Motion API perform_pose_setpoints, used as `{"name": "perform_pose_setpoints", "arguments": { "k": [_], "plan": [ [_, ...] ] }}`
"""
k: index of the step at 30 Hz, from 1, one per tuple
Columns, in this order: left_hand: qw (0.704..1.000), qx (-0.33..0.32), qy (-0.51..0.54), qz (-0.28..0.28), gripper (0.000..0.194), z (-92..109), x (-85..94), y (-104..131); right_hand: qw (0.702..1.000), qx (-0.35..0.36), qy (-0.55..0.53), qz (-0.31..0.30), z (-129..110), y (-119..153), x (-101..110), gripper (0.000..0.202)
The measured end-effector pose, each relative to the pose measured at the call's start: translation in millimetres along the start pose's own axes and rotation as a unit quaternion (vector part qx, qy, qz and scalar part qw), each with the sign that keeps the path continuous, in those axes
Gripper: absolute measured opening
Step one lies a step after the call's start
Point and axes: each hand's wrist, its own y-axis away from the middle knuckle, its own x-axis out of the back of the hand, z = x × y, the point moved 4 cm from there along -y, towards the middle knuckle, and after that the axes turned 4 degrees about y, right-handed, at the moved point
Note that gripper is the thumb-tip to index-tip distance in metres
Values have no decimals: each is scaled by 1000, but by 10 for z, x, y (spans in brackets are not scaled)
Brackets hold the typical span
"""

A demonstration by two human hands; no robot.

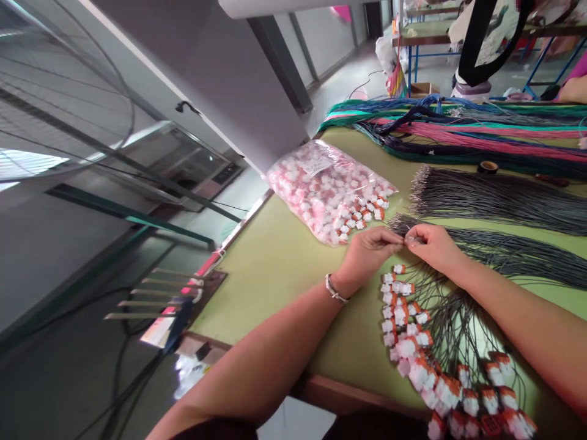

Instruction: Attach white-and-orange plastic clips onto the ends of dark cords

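Observation:
My left hand [367, 253] and my right hand [433, 244] meet fingertip to fingertip above the green table [275, 269]. The left fingers are pinched together, and whatever lies between them is hidden. In my right hand's closed fingers there seems to be a thin wire, mostly covered. Just behind the hands lies a bundle of dark wires [518, 247] with bare tips. Below them, a pile of white and orange connectors [408, 348] fans out with dark wires attached. A clear bag of white connectors [321, 183] rests beyond my left hand, several connectors spilling at its mouth.
A second dark wire bundle [495, 192] lies farther back, near a roll of tape [487, 167]. Long pink, green and blue wires [458, 131] stretch across the table's far side. A rack with metal prongs [156, 299] is at the left edge. Another person's arm [575, 88] shows far right.

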Motion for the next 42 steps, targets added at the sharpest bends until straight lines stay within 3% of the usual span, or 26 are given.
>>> {"name": "perform_pose_setpoints", "arguments": {
  "k": [4,15,19,20,22,24,25,26,27,29,31,32,34,36,38,42],
  "plan": [
    [997,56,44,19,7,-82,20,4,1000,-14,-1,21,6,4,9,10],
    [999,28,-20,-19,7,-63,-38,12,997,7,75,19,7,28,-38,7],
    [998,-5,-49,-38,7,14,-24,32,1000,3,23,21,-8,9,9,9],
    [996,-13,-58,-71,8,55,-43,46,999,-7,-10,32,-5,4,33,12],
    [979,-25,-76,-188,8,149,-121,95,994,-36,-82,60,12,0,79,22],
    [942,-39,-84,-321,9,233,-196,166,988,-62,-123,72,32,4,101,32],
    [929,-50,-91,-355,10,264,-200,185,987,-67,-126,74,37,7,103,35],
    [928,-63,-112,-351,11,281,-170,178,988,-67,-120,73,38,11,102,35],
    [936,-77,-151,-307,14,285,-105,143,989,-62,-110,71,36,15,97,33],
    [945,-92,-282,-137,20,273,111,38,991,-51,-97,71,27,22,84,27],
    [901,-72,-428,15,22,246,327,-41,992,-48,-92,69,14,28,66,24],
    [873,-50,-483,39,22,220,391,-72,992,-49,-89,70,6,30,60,23],
    [829,-6,-558,25,23,160,443,-120,993,-56,-80,73,-11,35,52,23],
    [804,17,-595,-4,24,115,436,-142,993,-63,-69,71,-24,39,46,19],
    [795,16,-606,-16,23,92,412,-144,994,-63,-59,61,-26,38,38,13],
    [806,-8,-592,-21,18,71,394,-132,996,-46,-37,69,8,28,45,9]
  ]
}}
